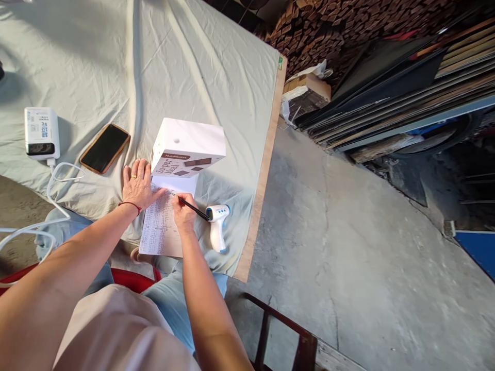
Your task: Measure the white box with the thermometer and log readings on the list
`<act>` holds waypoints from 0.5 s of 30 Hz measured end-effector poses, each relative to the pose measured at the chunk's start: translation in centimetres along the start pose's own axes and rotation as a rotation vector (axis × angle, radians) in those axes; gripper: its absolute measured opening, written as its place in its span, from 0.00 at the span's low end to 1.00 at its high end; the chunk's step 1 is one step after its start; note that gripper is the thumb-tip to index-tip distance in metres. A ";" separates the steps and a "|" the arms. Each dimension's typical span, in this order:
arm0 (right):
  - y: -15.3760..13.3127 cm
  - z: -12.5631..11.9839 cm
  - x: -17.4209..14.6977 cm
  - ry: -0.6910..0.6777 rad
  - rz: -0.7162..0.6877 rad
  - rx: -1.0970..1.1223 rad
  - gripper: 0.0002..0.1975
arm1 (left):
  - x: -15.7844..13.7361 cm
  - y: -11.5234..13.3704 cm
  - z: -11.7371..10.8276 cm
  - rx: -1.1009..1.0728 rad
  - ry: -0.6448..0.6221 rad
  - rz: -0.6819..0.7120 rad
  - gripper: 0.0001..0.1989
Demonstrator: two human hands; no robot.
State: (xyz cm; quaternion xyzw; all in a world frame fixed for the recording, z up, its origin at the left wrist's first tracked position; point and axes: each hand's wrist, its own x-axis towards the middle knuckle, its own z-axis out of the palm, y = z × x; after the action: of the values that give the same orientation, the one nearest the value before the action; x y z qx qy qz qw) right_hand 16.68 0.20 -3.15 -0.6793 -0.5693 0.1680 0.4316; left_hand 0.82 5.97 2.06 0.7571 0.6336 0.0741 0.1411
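Observation:
A black pen [193, 207] is pinched in my right hand [184, 212], its tip down on a sheet of paper [157, 226] covered with rows of handwriting. My left hand [139, 186] lies flat with fingers spread at the paper's upper left, the thumb resting on the sheet. Just beyond the paper stands a white box [189, 139] with brown printing, and the sheet's top edge meets its base. To the right of my right hand lies a white infrared thermometer [218, 229] with blue trim. The pen's back end overlaps the thermometer's head in view.
A phone [104, 148] in an orange-brown case and a white power bank [42, 133] with a plugged-in white cable [50, 188] lie on the left. The cloth-covered table [240, 93] ends at a wooden edge on the right. A dark wooden chair [286, 330] stands below, near stacked boards [371, 108].

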 end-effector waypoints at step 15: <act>0.2 0.0 -0.1 0.016 0.004 -0.011 0.12 | 0.0 0.1 -0.2 0.011 -0.017 -0.005 0.45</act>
State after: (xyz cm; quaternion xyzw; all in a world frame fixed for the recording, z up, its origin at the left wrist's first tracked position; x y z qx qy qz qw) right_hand 16.75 0.09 -3.34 -0.6839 -0.5656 0.1604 0.4320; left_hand 0.88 5.98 2.28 0.7569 0.6346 0.0639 0.1427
